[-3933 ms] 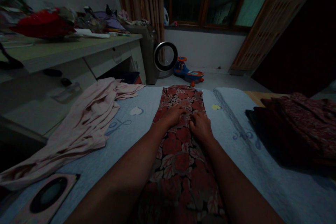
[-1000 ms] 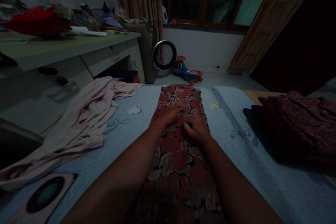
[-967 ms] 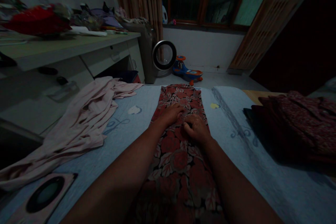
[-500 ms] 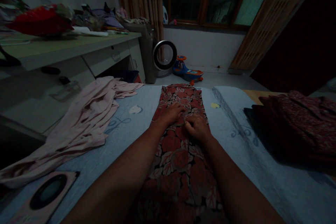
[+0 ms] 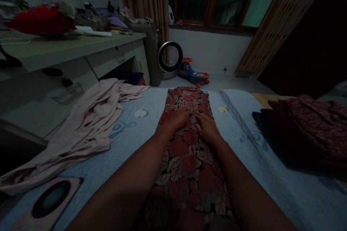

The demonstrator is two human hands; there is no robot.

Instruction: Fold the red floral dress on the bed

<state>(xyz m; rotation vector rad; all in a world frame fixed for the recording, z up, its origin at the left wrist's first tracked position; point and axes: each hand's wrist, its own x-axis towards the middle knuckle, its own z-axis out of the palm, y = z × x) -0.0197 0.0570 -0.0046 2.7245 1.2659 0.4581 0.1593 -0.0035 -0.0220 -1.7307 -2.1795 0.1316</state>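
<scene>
A red floral garment (image 5: 187,148), patterned with roses and leaves, lies in a long narrow strip down the middle of the bed. On its upper part rests my left hand (image 5: 180,117), palm down, fingers laid along the cloth. Just to the right, my right hand (image 5: 207,127) also lies on the fabric near the garment's right edge, fingers extended and thumb inward. The two hands are close together but apart. Neither grips the cloth as far as I can see. The garment's near end fades into shadow between my forearms.
Blue patterned bedding (image 5: 146,130) lies under everything. A crumpled pink garment (image 5: 92,115) is at left, above a flat card-like thing with a dark oval (image 5: 51,200). Folded dark red clothes (image 5: 317,126) are stacked at right. A cluttered desk (image 5: 127,39) and a ride-on toy (image 5: 195,75) stand beyond.
My right hand has shifted slightly away from me and its fingers have straightened from a curled pose onto the cloth. My left hand has stayed nearly in place.
</scene>
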